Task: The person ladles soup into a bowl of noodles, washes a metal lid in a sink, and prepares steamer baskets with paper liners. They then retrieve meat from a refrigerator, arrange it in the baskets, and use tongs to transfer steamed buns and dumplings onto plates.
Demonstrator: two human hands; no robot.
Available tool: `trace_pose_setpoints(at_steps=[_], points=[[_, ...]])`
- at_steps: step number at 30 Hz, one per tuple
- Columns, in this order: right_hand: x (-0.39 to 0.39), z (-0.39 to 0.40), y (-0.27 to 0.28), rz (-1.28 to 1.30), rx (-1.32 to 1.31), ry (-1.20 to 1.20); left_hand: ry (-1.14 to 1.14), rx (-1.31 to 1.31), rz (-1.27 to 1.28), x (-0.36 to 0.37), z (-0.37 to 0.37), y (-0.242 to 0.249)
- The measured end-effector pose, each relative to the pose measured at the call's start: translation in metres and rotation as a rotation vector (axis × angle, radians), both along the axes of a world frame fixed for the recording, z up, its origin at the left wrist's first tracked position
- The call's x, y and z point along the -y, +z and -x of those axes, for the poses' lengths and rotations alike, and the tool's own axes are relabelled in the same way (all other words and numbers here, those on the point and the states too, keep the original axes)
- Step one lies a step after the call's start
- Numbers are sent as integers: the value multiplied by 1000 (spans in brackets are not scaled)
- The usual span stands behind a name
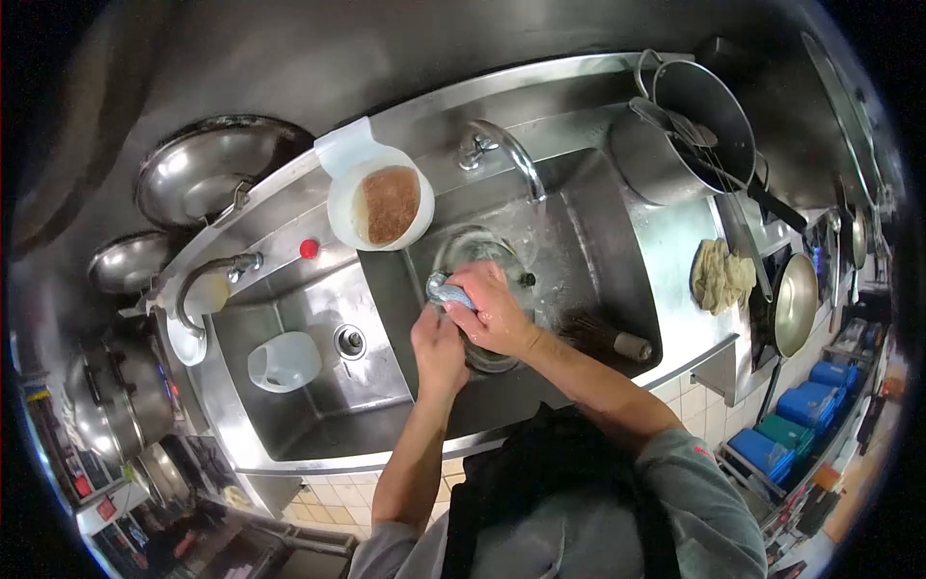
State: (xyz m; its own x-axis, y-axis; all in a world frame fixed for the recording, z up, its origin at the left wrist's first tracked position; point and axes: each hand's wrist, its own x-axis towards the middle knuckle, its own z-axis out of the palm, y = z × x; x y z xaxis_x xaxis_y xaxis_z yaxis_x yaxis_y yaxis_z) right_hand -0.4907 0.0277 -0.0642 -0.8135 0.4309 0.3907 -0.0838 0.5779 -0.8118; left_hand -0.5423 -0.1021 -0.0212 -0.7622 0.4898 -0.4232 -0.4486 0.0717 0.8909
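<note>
Both my hands meet over the right sink basin (588, 241). My right hand (490, 309) is closed round a wet grey-blue cloth (449, 292). Just left of it and lower, my left hand (439, 352) is closed against the cloth's lower end, its fingertips partly hidden. Under my hands lies a round, clear-looking bowl or lid (473, 239), mostly covered by them. Water runs from the curved faucet (521, 159) into the basin. A brush with dark bristles (632, 346) lies at the basin's right corner.
A white container with a brown sponge-like block (391, 205) stands behind the basins. The left basin holds a translucent plastic jug (285, 363). Large pots (714, 106) with utensils and a crumpled cloth (721, 277) are at right. A pan (795, 307) sits beyond them.
</note>
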Motion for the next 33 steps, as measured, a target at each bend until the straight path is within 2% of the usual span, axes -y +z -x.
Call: trace_pose_setpoints(at_steps=[1,2,3,4,5,6,8,9,11,13,14,15,17,18,19,21,23,25,26,27,29,30,31,33], points=[[3,-3,-1,-29,-18,36,-9,3,9,1,-3,0],[-2,-5,-4,28,21,-109,95,60,-81,7,-11,3],[-6,-7,-11,34,18,-101,205,106,-185,7,-13,12],[-7,-9,-19,116,48,-127,198,113,-194,6,-12,21],[-8,-10,-26,192,77,-158,202,109,-194,10,-10,10],[1,-15,-7,83,85,-97,212,150,-238,13,-5,-13],[7,-22,-2,52,69,-35,217,203,-277,13,-7,-21],[8,-24,-1,23,51,36,219,200,-248,12,-13,-11],[-8,-25,-15,41,79,-32,226,196,-219,8,-20,3],[-20,-18,-12,171,180,-60,153,191,-208,2,-23,8],[-18,-17,-9,136,135,26,58,24,-70,4,-13,-2],[-15,-13,3,135,137,27,60,27,-71,3,-5,-4],[-7,-6,20,10,60,169,-199,-304,160,3,9,-6],[-12,-4,20,-4,54,168,-291,-471,221,10,13,-12],[-16,-3,14,-2,53,168,-292,-472,223,14,9,0],[-32,1,-4,115,134,4,-309,-460,247,17,-2,24],[-43,0,-8,393,310,-16,-251,-502,172,23,-2,24],[-43,4,-9,101,194,20,-383,-385,353,18,15,33],[-19,-2,-1,341,247,19,-394,-469,280,19,18,5],[-11,1,6,338,243,19,-393,-473,278,17,22,0],[-3,3,11,-5,27,179,-369,-587,306,15,26,-6],[-10,2,8,-44,2,118,-395,-548,315,15,23,1],[-16,-2,-2,-30,10,122,-396,-536,327,22,15,11],[-37,1,-14,297,214,-46,-383,-398,290,22,8,26]])
